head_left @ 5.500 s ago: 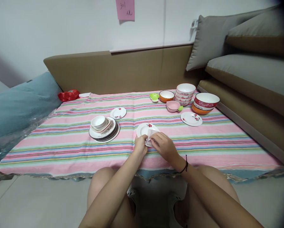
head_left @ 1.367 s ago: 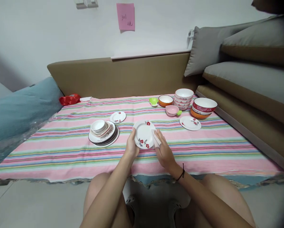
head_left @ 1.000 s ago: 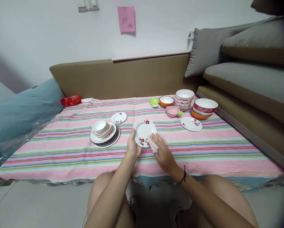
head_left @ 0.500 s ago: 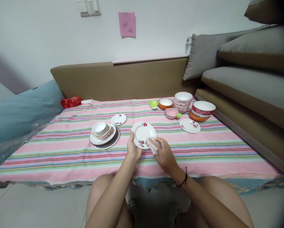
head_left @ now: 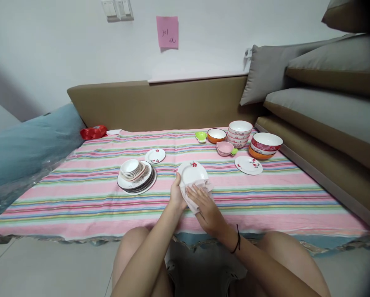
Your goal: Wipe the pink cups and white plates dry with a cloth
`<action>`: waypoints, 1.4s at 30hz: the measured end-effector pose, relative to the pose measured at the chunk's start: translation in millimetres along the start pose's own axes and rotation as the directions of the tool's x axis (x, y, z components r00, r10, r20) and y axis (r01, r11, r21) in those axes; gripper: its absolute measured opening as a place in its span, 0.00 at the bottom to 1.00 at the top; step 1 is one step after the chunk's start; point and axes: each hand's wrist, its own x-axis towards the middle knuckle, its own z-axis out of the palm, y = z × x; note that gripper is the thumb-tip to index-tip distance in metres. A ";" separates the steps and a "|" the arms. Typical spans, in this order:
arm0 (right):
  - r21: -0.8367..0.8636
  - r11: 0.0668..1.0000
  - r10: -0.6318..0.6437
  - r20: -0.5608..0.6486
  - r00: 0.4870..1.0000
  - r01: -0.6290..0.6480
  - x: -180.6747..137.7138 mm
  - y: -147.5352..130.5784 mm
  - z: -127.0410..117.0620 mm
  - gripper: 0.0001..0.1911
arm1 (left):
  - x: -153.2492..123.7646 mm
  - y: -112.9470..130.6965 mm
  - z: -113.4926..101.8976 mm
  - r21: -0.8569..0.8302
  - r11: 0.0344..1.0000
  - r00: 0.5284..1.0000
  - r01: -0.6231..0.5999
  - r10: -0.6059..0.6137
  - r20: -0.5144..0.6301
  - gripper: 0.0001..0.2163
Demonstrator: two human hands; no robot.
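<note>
A white plate with red flowers (head_left: 188, 171) is held above the striped cloth. My left hand (head_left: 177, 194) grips its left edge, thumb on the rim and fingers underneath. Over the near part of the plate lies a pale cloth (head_left: 189, 202), hiding the lower flowers. My right hand (head_left: 206, 208) presses that cloth onto the plate with its fingers stretched out over it. A similar flowered plate (head_left: 248, 165) lies to the right, and a smaller flowered plate (head_left: 155, 155) lies to the left.
Stacked plates (head_left: 135, 191) with small bowls (head_left: 130, 166) on top stand left. At the back right are bowl stacks (head_left: 240, 134) (head_left: 265, 145), an orange bowl (head_left: 216, 136), a green leaf-shaped dish (head_left: 200, 136) and pink dishes (head_left: 224, 148). Cushions (head_left: 324, 111) line the right side.
The pale cloth, bunched at the plate's right edge before, is now spread over its near part. My right hand has moved left and flattened over it. The plate has shifted slightly right.
</note>
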 end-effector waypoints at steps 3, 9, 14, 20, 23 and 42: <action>-0.076 0.995 0.054 -0.070 0.996 -0.059 -1.9 6.2 0.4 0.31 | -1.9 10.2 1.0 -0.025 0.995 0.994 -0.097 0.098 0.045 0.26; -0.006 0.989 0.147 -0.151 0.978 -0.150 5.7 24.2 -1.3 0.31 | -3.4 -6.1 -3.3 0.044 0.998 0.992 -0.040 0.034 0.123 0.25; -0.087 0.994 -0.074 -0.028 0.997 0.072 2.5 17.4 -7.7 0.32 | -0.8 4.5 -8.7 -0.014 0.998 0.996 -0.058 0.059 0.068 0.27; -0.214 0.969 0.083 -0.178 0.981 -0.121 12.5 29.6 -15.0 0.34 | -10.6 9.1 2.7 -0.055 0.992 0.988 -0.114 0.119 0.099 0.26; -0.166 0.982 0.067 -0.171 0.983 -0.096 14.2 14.1 -21.8 0.33 | -16.7 7.6 11.5 -0.046 0.986 0.982 -0.157 0.161 0.098 0.25; -0.251 0.964 -0.097 -0.037 0.995 0.085 -66.4 -73.3 -86.1 0.37 | -143.0 -34.2 36.6 -0.084 0.977 0.961 -0.196 0.208 0.182 0.27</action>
